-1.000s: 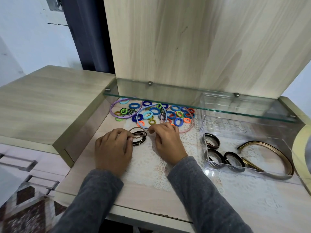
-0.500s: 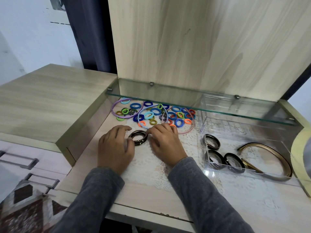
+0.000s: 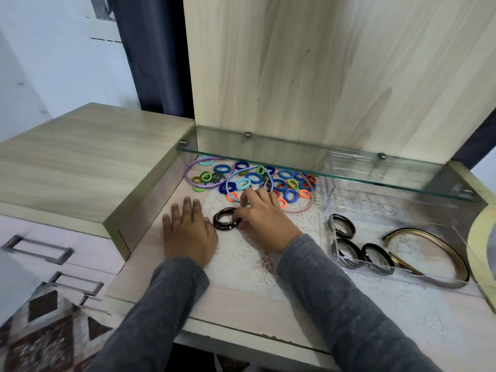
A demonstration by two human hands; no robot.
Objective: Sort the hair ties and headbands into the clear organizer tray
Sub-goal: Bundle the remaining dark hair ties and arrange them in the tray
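Vanity (image 3: 241, 304), lace mat (image 3: 241, 267), glass shelf (image 3: 295, 162), hair ties (image 3: 253, 177)

- The right hand (image 3: 264, 218) covers the right edge of the dark hair ties (image 3: 224, 223); whether its fingertips pinch them cannot be told.
- Beyond that hand, the rearmost coloured hair ties (image 3: 253, 178) blur under the glass shelf (image 3: 268, 151).
- Right of it, the far compartments of the clear tray (image 3: 397, 273) are hazy.
- Further right, a yellowish round thing (image 3: 481, 251) is cut by the edge.
- Left of the left hand (image 3: 188, 232), the drawer handles (image 3: 37, 249) are smeared.
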